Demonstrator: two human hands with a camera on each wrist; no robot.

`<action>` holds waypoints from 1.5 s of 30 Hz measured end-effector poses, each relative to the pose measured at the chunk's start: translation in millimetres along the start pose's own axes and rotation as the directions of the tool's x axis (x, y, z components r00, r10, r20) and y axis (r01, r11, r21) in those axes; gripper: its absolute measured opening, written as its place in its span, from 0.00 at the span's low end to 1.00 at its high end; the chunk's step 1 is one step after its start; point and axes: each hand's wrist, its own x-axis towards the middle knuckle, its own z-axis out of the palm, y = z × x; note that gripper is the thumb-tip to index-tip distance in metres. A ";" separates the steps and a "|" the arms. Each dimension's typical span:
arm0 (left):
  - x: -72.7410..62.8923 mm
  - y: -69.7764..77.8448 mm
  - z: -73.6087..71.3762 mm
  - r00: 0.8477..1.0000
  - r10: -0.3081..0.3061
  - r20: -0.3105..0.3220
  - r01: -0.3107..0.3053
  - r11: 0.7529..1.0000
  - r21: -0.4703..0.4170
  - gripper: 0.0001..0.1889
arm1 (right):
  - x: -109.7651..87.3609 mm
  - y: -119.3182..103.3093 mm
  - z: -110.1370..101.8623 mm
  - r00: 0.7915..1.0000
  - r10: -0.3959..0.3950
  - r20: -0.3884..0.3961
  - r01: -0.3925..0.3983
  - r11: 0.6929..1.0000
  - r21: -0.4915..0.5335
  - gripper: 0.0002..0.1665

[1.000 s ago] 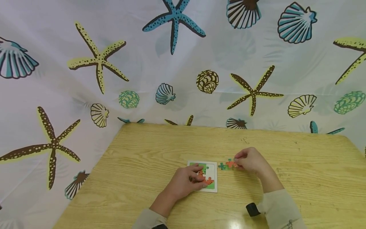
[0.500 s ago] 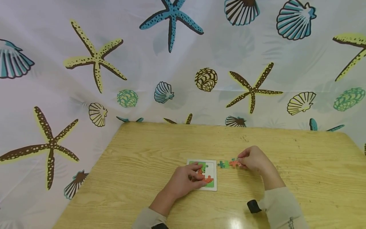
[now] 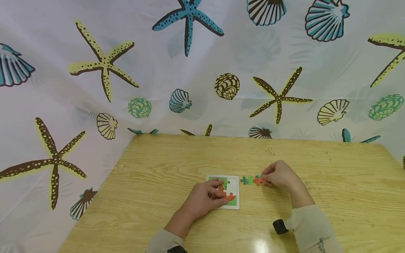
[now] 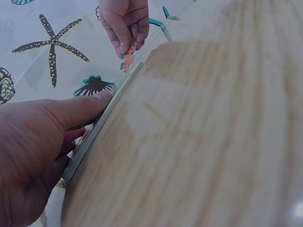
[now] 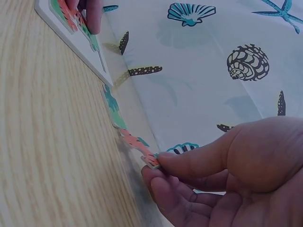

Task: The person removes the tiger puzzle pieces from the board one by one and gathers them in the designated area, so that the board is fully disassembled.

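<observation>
The right hand (image 3: 279, 175) pinches an orange puzzle piece (image 5: 134, 139) by its edge; it could slip from so slight a grip, or knock the green piece (image 5: 112, 107) just beyond. The left hand (image 3: 202, 199), fingers relaxed, rests on the tray (image 3: 238, 195).

Wooden table (image 3: 177, 154) with puzzle parts, located from the right hand's (image 3: 279, 174) grip on the orange piece (image 3: 257, 180).
Table surface pale yellow with streaked grain, reaching out to every side of the grip. Just left of the grip, the green piece (image 3: 247, 180) lies flat, near the right edge of the board (image 3: 238, 193). The board, white-rimmed, lies flat farther left and slightly nearer the person. Whether the orange piece touches the table at the grip cannot be told. Beyond the grip, small dark marks (image 3: 270, 151); toward the person, a bright glare (image 3: 260, 246).
</observation>
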 end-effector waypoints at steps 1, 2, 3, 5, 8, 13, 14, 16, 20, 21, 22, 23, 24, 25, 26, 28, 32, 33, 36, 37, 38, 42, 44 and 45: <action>0.1 -0.4 0.1 1.000 0.002 -0.001 -0.002 1.000 0.002 0.11 | -0.1 0.0 0.2 1.000 0.001 0.002 -0.001 1.000 0.004 0.08; 0.3 -0.7 0.3 1.000 0.005 -0.004 -0.005 1.000 0.004 0.12 | -0.2 -0.1 0.3 1.000 0.002 0.005 -0.002 1.000 0.008 0.08; 0.5 -1.0 0.4 1.000 0.007 -0.006 -0.007 1.000 0.005 0.12 | -0.2 0.0 0.4 1.000 0.002 0.008 -0.002 1.000 0.012 0.08; 0.8 -1.7 0.7 1.000 0.014 -0.012 -0.014 1.000 0.010 0.12 | -0.3 -0.2 0.6 1.000 0.004 0.013 -0.004 1.000 0.016 0.07; 0.9 -2.5 1.1 1.000 0.016 -0.013 -0.016 1.000 0.011 0.12 | -0.3 -0.5 1.1 1.000 0.012 0.021 -0.012 1.000 0.020 0.06; 0.1 -2.8 1.3 1.000 0.017 -0.012 -0.017 1.000 0.011 0.12 | -0.7 -1.1 -0.2 0.999 0.023 0.043 -0.024 1.000 0.014 0.06; 0.0 -2.8 1.3 1.000 0.020 -0.013 -0.020 1.000 0.014 0.12 | -0.9 -1.2 -0.7 0.999 0.028 0.043 -0.029 0.999 0.014 0.06; 0.0 -3.2 1.4 0.999 0.027 -0.017 -0.027 0.999 0.025 0.12 | -0.8 -1.0 -2.4 0.998 0.031 0.047 -0.031 0.999 0.014 0.06; -0.2 -3.8 1.7 1.000 0.026 -0.014 -0.026 0.999 0.026 0.11 | -0.5 -0.3 -2.9 0.998 0.044 0.037 -0.045 0.999 0.012 0.07; -0.3 -3.8 1.7 1.000 0.024 -0.010 -0.024 1.000 0.019 0.11 | -0.5 -0.1 -2.6 0.998 0.043 0.034 -0.044 0.999 0.006 0.07; -0.5 -3.7 1.7 1.000 0.022 -0.008 -0.022 1.000 0.014 0.11 | -0.3 0.3 -1.9 0.999 0.046 0.028 -0.046 0.999 0.000 0.07; -0.5 -3.6 1.7 1.000 0.020 -0.005 -0.020 1.000 0.008 0.11 | -0.2 0.4 -1.2 0.999 0.048 0.020 -0.048 0.999 -0.006 0.07; -0.7 -3.4 1.6 1.000 0.020 -0.003 -0.020 1.000 0.005 0.11 | 0.2 0.9 -0.7 0.999 0.047 0.012 -0.047 0.999 -0.015 0.07; -0.7 -3.1 1.5 1.000 0.019 -0.002 -0.019 1.000 0.002 0.11 | 0.4 1.3 -0.4 0.999 0.044 0.004 -0.044 0.999 -0.027 0.06; -0.6 -2.9 1.3 1.000 0.019 -0.002 -0.019 1.000 0.002 0.11 | 0.8 1.6 -0.2 0.999 0.040 -0.005 -0.040 0.998 -0.038 0.06; -0.3 -2.3 1.0 1.000 0.019 -0.003 -0.019 1.000 0.007 0.11 | 2.0 2.4 0.3 0.999 0.033 -0.021 -0.034 0.998 -0.059 0.06; -0.3 -1.0 0.3 1.000 0.015 -0.004 -0.015 1.000 0.012 0.11 | 3.7 3.3 1.7 0.999 0.021 -0.047 -0.025 0.995 -0.092 0.06; -0.3 -0.8 0.2 1.000 0.015 -0.005 -0.015 1.000 0.014 0.11 | 3.7 3.2 2.1 0.998 0.023 -0.052 -0.028 0.995 -0.096 0.06; -0.3 -0.4 -0.1 1.000 0.020 -0.010 -0.019 1.000 0.025 0.11 | 3.0 2.3 2.7 0.998 0.028 -0.058 -0.033 0.994 -0.101 0.07; -0.2 -0.4 -0.1 1.000 0.021 -0.012 -0.021 0.999 0.029 0.11 | 2.5 1.8 2.7 0.998 0.030 -0.060 -0.036 0.994 -0.104 0.07; -0.1 -0.4 -0.1 1.000 0.022 -0.014 -0.021 0.999 0.033 0.11 | 2.1 1.2 2.5 0.998 0.031 -0.059 -0.037 0.994 -0.105 0.07; -0.1 -0.4 -0.2 1.000 0.022 -0.014 -0.022 0.999 0.035 0.11 | 0.7 -1.4 2.7 0.997 0.040 -0.073 -0.050 0.990 -0.134 0.06; -0.6 -0.3 -0.1 1.000 0.019 -0.007 -0.018 0.999 0.027 0.11 | -0.1 -1.8 3.4 0.996 0.036 -0.083 -0.049 0.986 -0.157 0.07; -0.8 -0.7 0.1 1.000 0.017 -0.004 -0.017 1.000 0.024 0.11 | -0.5 -1.8 3.9 0.995 0.030 -0.090 -0.045 0.984 -0.171 0.07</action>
